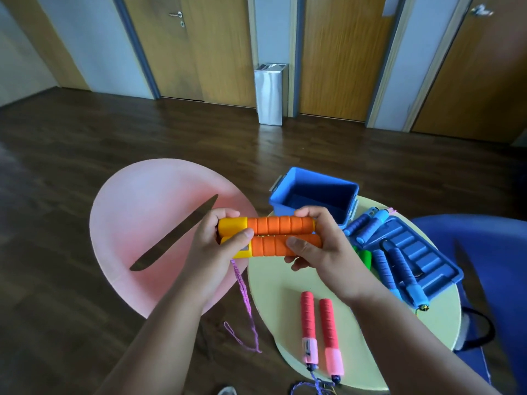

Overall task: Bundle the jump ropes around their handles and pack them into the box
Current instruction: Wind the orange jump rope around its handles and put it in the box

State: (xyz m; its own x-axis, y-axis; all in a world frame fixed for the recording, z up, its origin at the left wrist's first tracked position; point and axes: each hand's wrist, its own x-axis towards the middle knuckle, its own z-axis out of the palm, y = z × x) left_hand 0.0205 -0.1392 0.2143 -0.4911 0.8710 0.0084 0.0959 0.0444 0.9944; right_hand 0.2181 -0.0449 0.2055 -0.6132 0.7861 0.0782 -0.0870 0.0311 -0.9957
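- Orange foam is covering the two handles (273, 235) in ribbed rings, and each one is ending in a smooth, hard yellow cap at its left end.
- The left hand (219, 249) is gripping the capped ends, with the thumb pressing across both caps. The right hand (322, 249) is pinching the foam ends, thumb in front and fingers curling over the top.
- The pair is lying level and side by side, touching along its length, in the air just near of the blue box (282, 206).
- A thin, braided purple cord (241, 286) is hanging slack from the left end toward the floor, so the winding is probably not yet started.
- To do it well, the left hand should be keeping the handles squeezed parallel while the right is laying snug, neighbouring turns. The ribbed foam is likely giving good hold; the slick caps are likelier to be shedding loops.
- The box is standing open at the far edge of the round, pale yellow table (279, 295), rigid plastic with straight walls.
- Right of it, the blue lid (427, 260) is carrying blue grooved handles (399, 269).
- Red ribbed handles (308, 317) with pink ends are lying on the near part of the table, unbundled.
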